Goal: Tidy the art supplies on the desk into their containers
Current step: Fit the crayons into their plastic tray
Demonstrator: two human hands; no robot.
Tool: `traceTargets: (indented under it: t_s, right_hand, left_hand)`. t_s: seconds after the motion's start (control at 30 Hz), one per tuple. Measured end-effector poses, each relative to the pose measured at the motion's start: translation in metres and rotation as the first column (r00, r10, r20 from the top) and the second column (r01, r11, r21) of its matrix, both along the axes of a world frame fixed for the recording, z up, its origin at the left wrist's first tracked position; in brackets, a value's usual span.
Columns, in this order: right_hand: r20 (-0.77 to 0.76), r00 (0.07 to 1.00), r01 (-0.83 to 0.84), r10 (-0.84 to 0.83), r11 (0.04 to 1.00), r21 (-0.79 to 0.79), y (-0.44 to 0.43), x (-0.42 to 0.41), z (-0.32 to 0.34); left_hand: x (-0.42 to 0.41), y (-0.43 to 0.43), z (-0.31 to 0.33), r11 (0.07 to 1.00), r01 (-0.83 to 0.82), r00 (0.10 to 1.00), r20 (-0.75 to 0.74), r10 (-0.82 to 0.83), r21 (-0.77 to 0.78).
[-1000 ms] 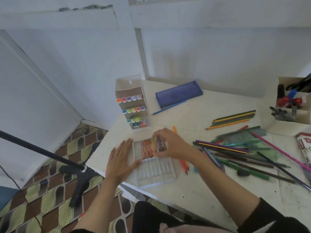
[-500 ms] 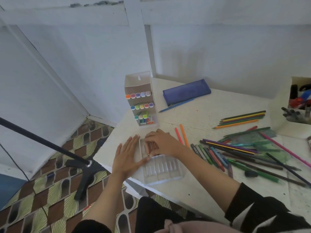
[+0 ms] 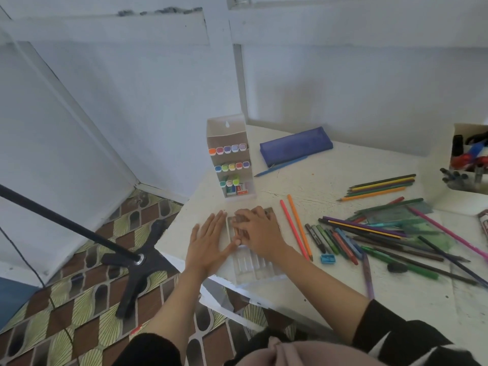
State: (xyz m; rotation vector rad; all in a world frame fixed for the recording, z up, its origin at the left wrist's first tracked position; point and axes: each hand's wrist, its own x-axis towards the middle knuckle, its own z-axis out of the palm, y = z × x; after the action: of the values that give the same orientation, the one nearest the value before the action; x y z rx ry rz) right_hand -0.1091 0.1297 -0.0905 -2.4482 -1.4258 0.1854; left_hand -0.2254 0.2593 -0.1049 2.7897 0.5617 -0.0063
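Observation:
A clear plastic crayon tray point(image 3: 257, 268) lies at the desk's near left corner, with brownish crayons point(image 3: 239, 229) in its far slots. My left hand point(image 3: 208, 243) lies flat with straight fingers against the tray's left side. My right hand point(image 3: 257, 229) covers the tray's far half, fingers bent down onto the crayons; what the fingertips do is hidden. Two loose pencils, pink point(image 3: 291, 228) and orange point(image 3: 299, 225), lie just right of the tray. A heap of coloured pencils and pens point(image 3: 383, 233) spreads further right.
A tall clear marker holder point(image 3: 229, 157) stands behind the tray. A blue pencil case point(image 3: 295, 146) and a blue pencil point(image 3: 281, 169) lie at the back. A white organiser box point(image 3: 467, 165) is at the far right. A blue sharpener point(image 3: 327, 258) lies near the pens. A black stand point(image 3: 132, 260) is on the floor to the left.
My right hand slid left across the crayons to the tray's far left slots. The left hand stayed flat beside the tray. The camera shifted left.

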Motion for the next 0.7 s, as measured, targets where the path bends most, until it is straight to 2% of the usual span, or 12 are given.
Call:
traceTargets:
  t_s: [0.23, 0.3, 0.37, 0.43, 0.53, 0.6, 0.7]
  right_hand:
    - [0.130, 0.991, 0.008, -0.003, 0.999, -0.042, -0.008, -0.013, 0.012]
    - [0.056, 0.998, 0.004, -0.004, 1.000, 0.001, -0.019, -0.015, 0.018]
    - [0.017, 0.988, 0.150, -0.152, 0.984, 0.096, -0.034, -0.015, 0.021]
    - [0.071, 0.924, 0.367, -0.377, 0.923, 0.118, -0.054, -0.014, 0.022]
    - [0.130, 0.752, 0.637, -0.646, 0.763, 0.111, -0.085, -0.014, 0.021]
    - [0.110, 0.652, 0.745, -0.750, 0.661, 0.091, -0.103, -0.016, 0.019]
    - [0.100, 0.591, 0.806, -0.801, 0.591, -0.025, -0.112, -0.023, 0.016]
  left_hand:
    - [-0.001, 0.002, 0.001, 1.000, 0.030, 0.998, -0.060, -0.030, 0.008]
    - [-0.002, 0.002, 0.000, 0.999, 0.032, 0.998, -0.062, -0.031, 0.005]
    - [-0.002, 0.002, 0.000, 0.999, 0.035, 0.998, -0.048, -0.034, 0.015]
    - [-0.003, 0.003, -0.001, 0.999, 0.037, 0.999, -0.034, -0.037, 0.016]
    - [-0.004, 0.003, -0.002, 0.999, 0.043, 0.999, -0.028, -0.043, 0.021]
    - [-0.004, 0.004, -0.003, 0.999, 0.043, 0.999, -0.020, -0.043, 0.019]
    - [-0.006, 0.004, -0.005, 0.999, 0.052, 0.999, -0.012, -0.052, 0.012]
